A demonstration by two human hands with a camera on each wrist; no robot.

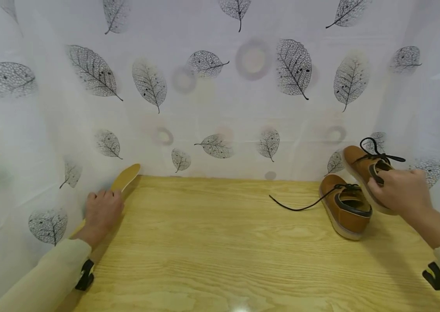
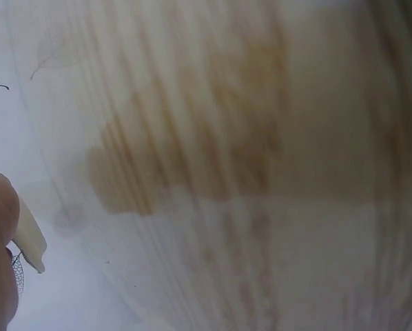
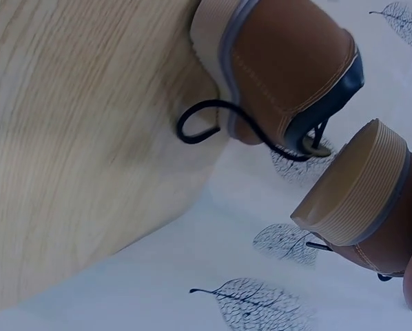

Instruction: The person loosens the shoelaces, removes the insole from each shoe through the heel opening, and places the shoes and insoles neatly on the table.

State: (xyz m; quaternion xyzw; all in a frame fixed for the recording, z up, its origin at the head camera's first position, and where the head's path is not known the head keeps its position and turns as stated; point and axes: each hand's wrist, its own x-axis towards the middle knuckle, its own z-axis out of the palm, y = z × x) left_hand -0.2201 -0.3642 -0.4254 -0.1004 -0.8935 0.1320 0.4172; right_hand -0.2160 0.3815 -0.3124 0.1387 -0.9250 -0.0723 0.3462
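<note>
At the left edge of the table, my left hand (image 1: 103, 212) grips a tan insole (image 1: 126, 177) with a pale edge. Its rounded end sticks out past my fingers, and the hand covers its middle. In the left wrist view a cream tip of the insole (image 2: 31, 241) shows beside a finger. On the right, my right hand (image 1: 405, 193) holds a brown lace-up shoe (image 1: 356, 162) by its dark collar, toe pointing away. Another brown shoe (image 1: 346, 219) stands just left of it on the table. In the right wrist view the held shoe's ribbed sole (image 3: 368, 196) faces the camera.
A black shoelace (image 1: 298, 209) trails left from the standing shoe over the wood-grain table (image 1: 212, 242). White leaf-print sheeting (image 1: 212, 108) rises behind the table and along both sides.
</note>
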